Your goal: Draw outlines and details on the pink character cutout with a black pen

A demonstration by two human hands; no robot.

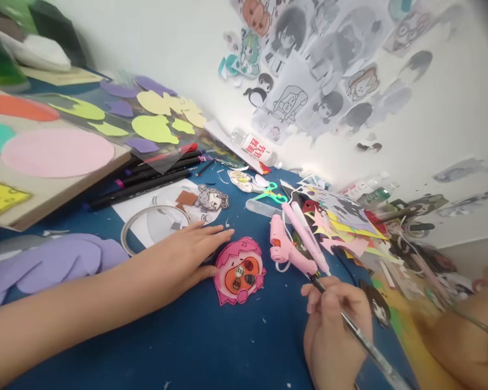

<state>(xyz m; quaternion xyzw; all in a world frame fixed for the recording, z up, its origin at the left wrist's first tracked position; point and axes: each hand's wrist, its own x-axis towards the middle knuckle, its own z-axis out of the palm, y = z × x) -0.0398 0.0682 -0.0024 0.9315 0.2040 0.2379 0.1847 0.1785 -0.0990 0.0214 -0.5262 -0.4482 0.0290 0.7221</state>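
A pink paper cutout of a cartoon figure (228,259) lies on the dark blue tabletop, with an orange patch and small round faces in its middle. Beside its left edge rests my left hand (191,252), fingers stretched out, the thumb at the cutout's edge. My right hand (337,319) is closed around a slim pen (360,338) with a dark tip, to the right of the cutout. Just beyond that tip lies a pink glue gun (288,252), and a pink-and-white pen-like stick (307,233) lies alongside it.
Green scissors (271,192), a clear bottle (255,149) and several black markers (146,187) lie farther back. A roll of tape (126,230) sits left, near purple cut pieces (61,262). Paper scraps (341,208) pile up at right. Part of a person (463,325) shows blurred at the right edge.
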